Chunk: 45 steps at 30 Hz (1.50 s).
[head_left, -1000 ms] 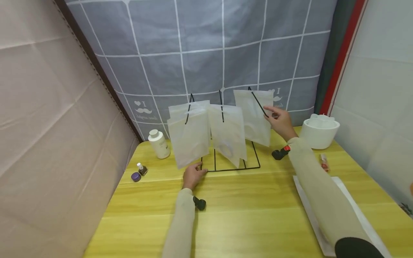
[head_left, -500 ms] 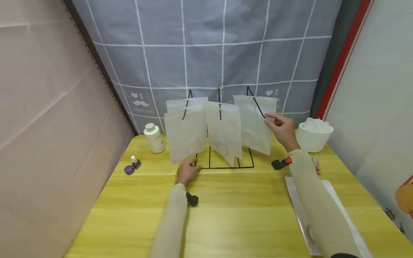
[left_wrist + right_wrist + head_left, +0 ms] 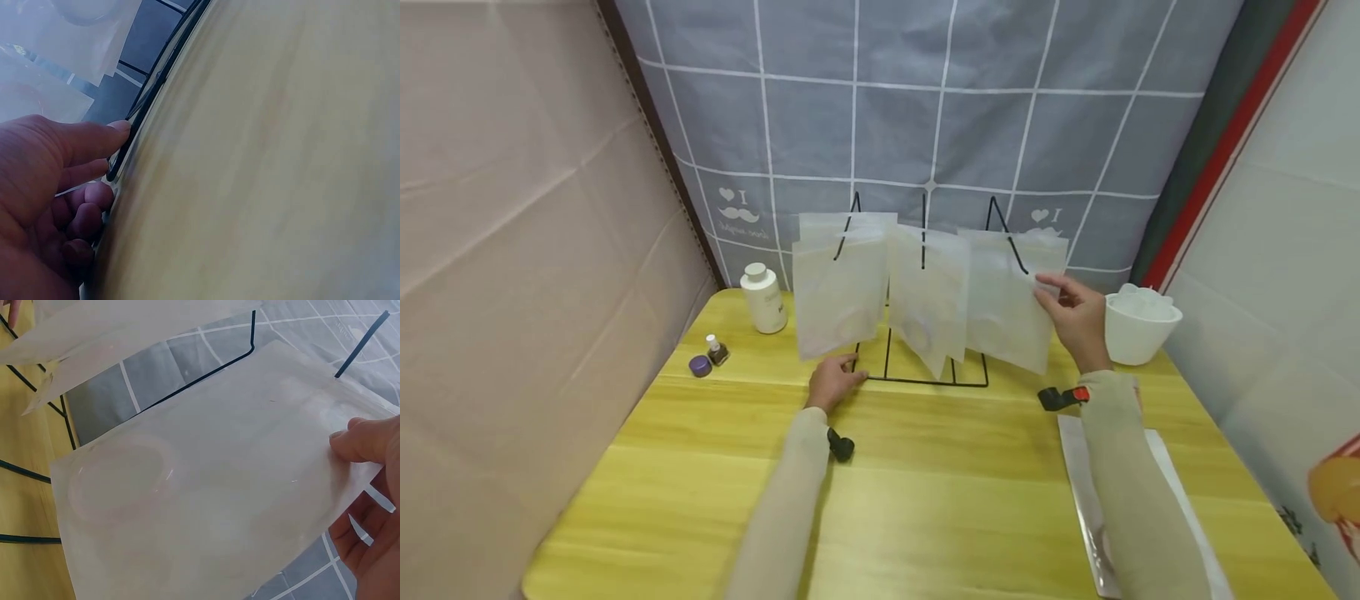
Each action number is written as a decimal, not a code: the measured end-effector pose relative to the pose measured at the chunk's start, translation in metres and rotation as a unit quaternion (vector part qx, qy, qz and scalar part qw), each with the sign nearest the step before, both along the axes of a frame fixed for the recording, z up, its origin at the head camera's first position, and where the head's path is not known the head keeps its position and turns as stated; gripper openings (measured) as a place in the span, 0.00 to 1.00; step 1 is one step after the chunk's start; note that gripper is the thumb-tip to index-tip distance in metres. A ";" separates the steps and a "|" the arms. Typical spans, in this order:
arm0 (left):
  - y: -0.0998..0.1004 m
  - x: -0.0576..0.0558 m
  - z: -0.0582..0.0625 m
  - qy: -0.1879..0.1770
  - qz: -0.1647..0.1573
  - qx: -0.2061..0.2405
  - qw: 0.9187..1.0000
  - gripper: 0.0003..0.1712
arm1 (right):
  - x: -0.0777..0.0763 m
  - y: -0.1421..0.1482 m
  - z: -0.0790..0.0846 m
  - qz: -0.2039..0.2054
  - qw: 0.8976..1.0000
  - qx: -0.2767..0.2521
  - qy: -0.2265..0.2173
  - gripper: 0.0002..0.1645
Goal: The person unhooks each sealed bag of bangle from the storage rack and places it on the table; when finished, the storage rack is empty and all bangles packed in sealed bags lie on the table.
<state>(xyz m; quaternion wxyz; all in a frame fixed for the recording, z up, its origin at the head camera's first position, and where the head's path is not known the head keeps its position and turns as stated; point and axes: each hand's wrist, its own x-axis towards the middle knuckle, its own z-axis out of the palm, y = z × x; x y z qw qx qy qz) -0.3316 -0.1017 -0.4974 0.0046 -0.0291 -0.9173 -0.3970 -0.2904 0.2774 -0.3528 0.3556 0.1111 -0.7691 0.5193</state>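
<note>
A black wire rack (image 3: 925,382) with hooks stands at the back of the table, several translucent white bags hanging from it. My left hand (image 3: 831,385) pinches the rack's front left base corner; in the left wrist view the thumb lies over the wire (image 3: 141,112). The right-hand bag (image 3: 1009,308) hangs midway along its hook (image 3: 1019,257). Its right edge is pinched by my right hand (image 3: 1081,321), thumb on the front and fingers behind. A ring-shaped outline shows through this bag (image 3: 237,500) in the right wrist view. Other bags hang on the middle (image 3: 928,287) and left (image 3: 838,292) hooks.
Left of the rack stand a white bottle (image 3: 764,300), a small dark bottle with white cap (image 3: 718,352) and a purple lid (image 3: 700,366). At right, a white bowl (image 3: 1138,327) stands behind my forearm. A flat white sheet or packet (image 3: 1078,467) lies partly under that arm.
The right-hand bag has slid forward along its hook. My right hand has shifted from the hook's tip down onto the bag's edge. My left hand keeps its grip on the rack.
</note>
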 end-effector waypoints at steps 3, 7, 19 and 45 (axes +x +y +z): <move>0.001 0.000 -0.001 0.002 -0.006 0.001 1.000 0.29 | 0.004 0.002 -0.001 -0.003 1.000 0.015 0.007 0.12; 0.001 0.001 -0.003 0.007 -0.007 0.007 1.000 0.29 | 0.010 0.003 -0.001 0.000 0.999 0.033 0.014 0.12; -0.002 0.001 -0.008 0.008 -0.004 0.003 1.000 0.29 | 0.035 0.004 0.000 -0.004 0.998 0.059 0.034 0.12; -0.001 -0.003 -0.009 0.010 -0.003 0.000 1.000 0.29 | 0.071 0.030 -0.011 0.038 0.996 0.039 0.069 0.17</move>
